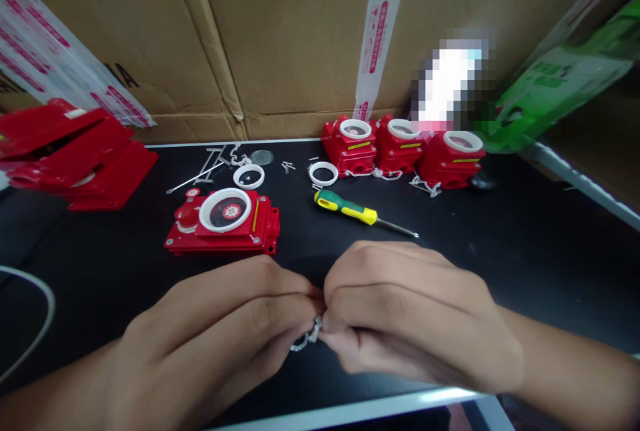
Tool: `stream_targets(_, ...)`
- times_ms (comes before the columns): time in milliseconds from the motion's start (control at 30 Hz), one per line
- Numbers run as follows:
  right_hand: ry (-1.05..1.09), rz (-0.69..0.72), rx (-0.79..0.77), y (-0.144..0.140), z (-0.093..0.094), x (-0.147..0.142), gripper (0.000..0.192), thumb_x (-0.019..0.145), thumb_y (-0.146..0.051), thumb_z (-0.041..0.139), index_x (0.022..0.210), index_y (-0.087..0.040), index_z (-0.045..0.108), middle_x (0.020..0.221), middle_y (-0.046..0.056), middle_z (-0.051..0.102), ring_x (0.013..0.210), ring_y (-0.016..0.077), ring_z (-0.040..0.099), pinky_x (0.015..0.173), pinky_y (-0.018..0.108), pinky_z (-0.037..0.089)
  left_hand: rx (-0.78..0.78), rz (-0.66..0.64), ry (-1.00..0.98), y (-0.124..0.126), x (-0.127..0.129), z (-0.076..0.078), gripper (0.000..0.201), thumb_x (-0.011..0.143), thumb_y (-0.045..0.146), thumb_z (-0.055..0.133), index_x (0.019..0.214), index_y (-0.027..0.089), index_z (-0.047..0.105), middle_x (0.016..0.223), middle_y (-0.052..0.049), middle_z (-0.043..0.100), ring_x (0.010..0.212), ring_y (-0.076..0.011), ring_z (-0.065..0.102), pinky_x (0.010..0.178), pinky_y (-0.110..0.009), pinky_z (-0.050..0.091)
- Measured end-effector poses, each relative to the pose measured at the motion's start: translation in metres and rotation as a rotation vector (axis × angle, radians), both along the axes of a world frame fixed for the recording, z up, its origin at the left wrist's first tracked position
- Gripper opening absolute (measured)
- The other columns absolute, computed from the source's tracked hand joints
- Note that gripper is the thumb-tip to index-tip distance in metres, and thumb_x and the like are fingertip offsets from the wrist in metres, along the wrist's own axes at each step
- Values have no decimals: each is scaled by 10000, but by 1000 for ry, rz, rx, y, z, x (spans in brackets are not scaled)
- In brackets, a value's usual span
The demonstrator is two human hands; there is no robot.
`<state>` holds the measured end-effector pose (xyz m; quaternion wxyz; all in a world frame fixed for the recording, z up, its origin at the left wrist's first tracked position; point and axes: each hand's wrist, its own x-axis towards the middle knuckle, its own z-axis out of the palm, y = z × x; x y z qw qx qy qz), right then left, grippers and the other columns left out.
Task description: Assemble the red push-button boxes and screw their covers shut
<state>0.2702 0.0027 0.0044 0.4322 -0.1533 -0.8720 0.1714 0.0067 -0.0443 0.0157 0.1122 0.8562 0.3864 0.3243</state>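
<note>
My left hand [235, 324] and my right hand [400, 311] meet over the front of the black table, fingertips pinched together. Between them is a small light-coloured chain [314, 331], one loop of it dangling below the fingers. The curled fingers hide the rest of it. Just beyond my left hand lies a red box-shaped device [235, 237] with a white ring around a round window and a red knob at its left. Past my right hand rests a green and yellow screwdriver [350, 207], its tip pointing right.
White rings [323, 174], screws [287, 166] and a metal rod [195, 177] lie behind the device. Three red units [350, 151] with chains stand at the back right. Larger red housings [90, 164] sit left, near a white cable [47, 297]. Cardboard [290, 37] walls the back; a green bottle [555, 91] leans right.
</note>
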Motion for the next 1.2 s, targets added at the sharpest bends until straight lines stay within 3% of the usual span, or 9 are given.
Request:
stream_targets(200, -12, -43, 5, -3, 1, -1, 129, 1015, -145, 806, 1081, -176, 700, 933, 39, 785, 843, 145, 770, 835, 262, 683, -34, -88, -68, 5, -1, -7, 303, 1121, 207, 623, 1332, 348, 788, 1181, -20, 871, 1044, -235, 869, 935, -304, 751)
stream_targets(400, -6, -51, -10, -6, -2, -2, 89, 1028, -147, 795, 1064, -157, 715, 942, 49, 789, 856, 146, 772, 833, 266, 678, -49, -56, -83, -6, -6, -19, 387, 1173, 277, 531, 1485, 394, 727, 1272, -34, 853, 1207, -278, 833, 1082, -397, 715)
stream_targets(567, 16, -51, -30, -6, -2, -3, 81, 1011, -121, 807, 1038, -136, 732, 947, 65, 795, 857, 151, 760, 819, 267, 660, -57, -119, -103, -3, -5, -17, 362, 1161, 285, 546, 1443, 383, 751, 1247, -44, 858, 1148, -296, 848, 1035, -410, 734)
stream_targets(767, -13, 24, -52, 3, 3, -1, 77, 1035, -94, 755, 1043, -154, 707, 923, 52, 771, 855, 138, 761, 849, 238, 657, 8, -161, 43, 23, -5, 1, 321, 1073, 167, 649, 1350, 307, 735, 1211, -11, 844, 1075, -198, 826, 1069, -272, 672)
stream_targets(833, -10, 38, -49, 4, 3, -2, 80, 1034, -77, 746, 1039, -147, 708, 916, 51, 766, 865, 135, 760, 852, 230, 646, -50, -126, 9, 30, -3, 8, 288, 1082, 153, 621, 1303, 300, 732, 1159, 6, 828, 1055, -163, 808, 1031, -223, 654)
stream_targets(967, -1, 58, -58, 4, 1, -3, 50, 1021, -81, 768, 1010, -108, 727, 916, 65, 765, 860, 138, 738, 827, 245, 633, -211, -216, -68, 36, 4, 14, 138, 1088, 166, 684, 1136, 280, 745, 1059, 30, 792, 962, -107, 766, 896, -141, 607)
stream_targets(1200, -2, 118, -72, 5, -1, -1, 42, 1029, -99, 763, 996, -100, 737, 926, 76, 766, 855, 151, 709, 809, 268, 612, -373, -317, -125, 38, 6, 13, 92, 1067, 158, 719, 1065, 249, 733, 1018, 21, 754, 871, -89, 724, 809, -127, 567)
